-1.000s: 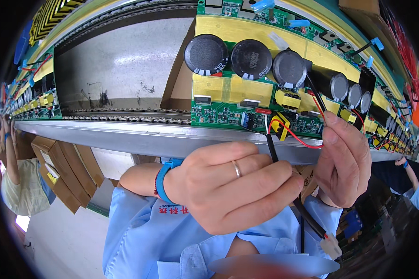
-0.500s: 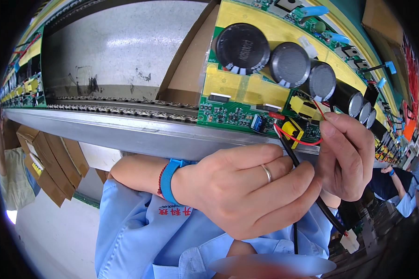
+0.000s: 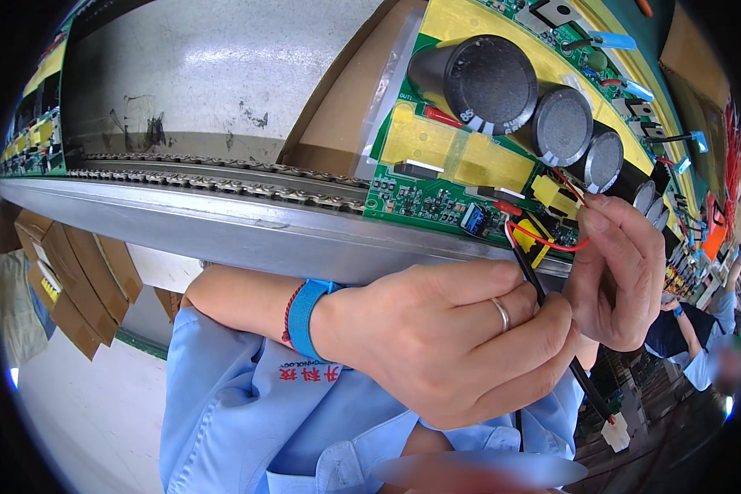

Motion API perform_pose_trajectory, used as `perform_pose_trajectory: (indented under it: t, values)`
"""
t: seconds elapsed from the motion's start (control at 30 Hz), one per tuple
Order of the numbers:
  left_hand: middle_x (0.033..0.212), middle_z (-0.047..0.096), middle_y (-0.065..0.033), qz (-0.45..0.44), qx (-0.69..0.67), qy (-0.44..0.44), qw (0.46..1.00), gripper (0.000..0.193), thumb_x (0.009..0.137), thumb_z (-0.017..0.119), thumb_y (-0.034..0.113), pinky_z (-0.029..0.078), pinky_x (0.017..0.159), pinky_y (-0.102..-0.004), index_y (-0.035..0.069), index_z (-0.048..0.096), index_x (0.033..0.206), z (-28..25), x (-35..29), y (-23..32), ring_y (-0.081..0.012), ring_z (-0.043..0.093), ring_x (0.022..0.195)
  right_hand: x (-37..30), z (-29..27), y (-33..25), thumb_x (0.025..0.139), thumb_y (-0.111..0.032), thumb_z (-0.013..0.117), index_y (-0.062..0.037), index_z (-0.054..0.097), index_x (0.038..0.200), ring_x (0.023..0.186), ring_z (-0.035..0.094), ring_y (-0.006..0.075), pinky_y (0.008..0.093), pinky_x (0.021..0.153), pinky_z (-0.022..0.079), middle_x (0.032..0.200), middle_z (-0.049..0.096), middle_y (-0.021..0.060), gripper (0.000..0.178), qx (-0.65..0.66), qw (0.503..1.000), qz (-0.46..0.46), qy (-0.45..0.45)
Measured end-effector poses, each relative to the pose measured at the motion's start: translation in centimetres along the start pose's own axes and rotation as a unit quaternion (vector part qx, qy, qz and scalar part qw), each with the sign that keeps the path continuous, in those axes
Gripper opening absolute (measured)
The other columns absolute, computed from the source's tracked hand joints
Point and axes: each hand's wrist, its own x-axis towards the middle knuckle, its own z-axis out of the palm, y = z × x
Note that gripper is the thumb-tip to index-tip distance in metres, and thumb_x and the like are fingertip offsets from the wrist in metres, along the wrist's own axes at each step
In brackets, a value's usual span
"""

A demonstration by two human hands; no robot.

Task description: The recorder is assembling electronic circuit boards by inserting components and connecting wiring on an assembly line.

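Note:
My left hand [image 3: 453, 337], with a ring and a blue wristband, is closed around a black cable [image 3: 580, 379] that runs down to a white connector [image 3: 615, 432]. Red and white wires come out of the cable's upper end. My right hand [image 3: 622, 276] pinches the red wire [image 3: 564, 247] between thumb and fingertips, just over the board's near edge; the tip it holds is partly hidden. Beneath lies a green circuit board [image 3: 436, 210] with yellow-covered areas, a yellow transformer [image 3: 533, 240] and a row of large black capacitors [image 3: 490, 85].
A metal rail [image 3: 222, 239] with a chain conveyor [image 3: 222, 185] runs along the front. Cardboard [image 3: 337, 123] lies beside the board. Another circuit board [image 3: 37, 123] stands at far left, folded cartons [image 3: 82, 280] below it. Bundled red wires [image 3: 731, 165] and a person [image 3: 692, 337] are at the right.
The circuit board appears shifted slightly to the right in view. Both hands keep their hold on the cable and the red wire, with the left hand a little further right.

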Motion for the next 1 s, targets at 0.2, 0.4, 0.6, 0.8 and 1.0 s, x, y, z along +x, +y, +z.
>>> perform_pose_trajectory:
  t: [0.2, 0.4, 0.6, 0.8, 1.0]
  values:
    - [0.085, 0.067, -0.0088, -0.005, 0.000, 0.002, 1.000, 0.019, 0.071, 0.068, 0.009, 0.045, 0.055, -0.0218, 0.002, 0.070, 0.089, 0.2, 0.1, 0.1, -0.0122, 0.060, 0.060, 0.0, -0.3, 0.1, 0.081, 0.018, 0.062, 0.0057, 0.063, 0.110, 0.093, 0.067, 0.0253, 0.0300, 0.078, 0.055, 0.108, 0.064, 0.0213, 0.032, -0.002, 1.000, 0.006, -0.009]
    - [0.085, 0.068, -0.0092, -0.002, -0.005, -0.002, 1.000, 0.019, 0.072, 0.068, 0.009, 0.045, 0.055, -0.0220, 0.002, 0.070, 0.089, 0.2, 0.2, 0.0, -0.0123, 0.061, 0.060, 0.6, 0.6, -0.2, 0.063, 0.017, 0.071, 0.0064, 0.069, 0.094, 0.078, 0.069, 0.0259, 0.0278, 0.068, 0.056, 0.090, 0.069, 0.0204, 0.033, -0.018, 0.998, 0.007, 0.057]
    - [0.085, 0.068, -0.0092, -0.004, -0.004, 0.000, 1.000, 0.019, 0.072, 0.067, 0.009, 0.045, 0.054, -0.0218, 0.002, 0.070, 0.089, 0.3, 0.1, 0.0, -0.0123, 0.061, 0.060, 0.7, 0.7, -0.3, 0.063, 0.016, 0.071, 0.0058, 0.069, 0.094, 0.077, 0.069, 0.0259, 0.0269, 0.066, 0.055, 0.089, 0.069, 0.0206, 0.032, -0.022, 0.998, 0.015, 0.056]
    - [0.084, 0.068, -0.0102, -0.004, -0.012, 0.004, 1.000, 0.019, 0.071, 0.068, 0.007, 0.046, 0.053, -0.0221, 0.001, 0.070, 0.089, 0.3, 0.3, -0.1, -0.0134, 0.061, 0.060, 1.0, 1.6, -0.4, 0.054, 0.013, 0.067, 0.0066, 0.072, 0.093, 0.074, 0.069, 0.0262, 0.0273, 0.060, 0.054, 0.088, 0.069, 0.0199, 0.040, -0.102, 0.989, -0.013, 0.109]
    - [0.082, 0.068, -0.0134, -0.038, 0.008, -0.011, 0.999, 0.026, 0.068, 0.070, 0.005, 0.045, 0.044, -0.0226, -0.002, 0.070, 0.093, -0.2, 1.4, -0.1, -0.0147, 0.062, 0.057, -0.4, -0.6, -0.5, 0.055, 0.010, 0.067, 0.0078, 0.071, 0.105, 0.077, 0.068, 0.0277, 0.0285, 0.063, 0.054, 0.092, 0.067, 0.0232, 0.050, -0.076, 0.992, -0.006, 0.099]
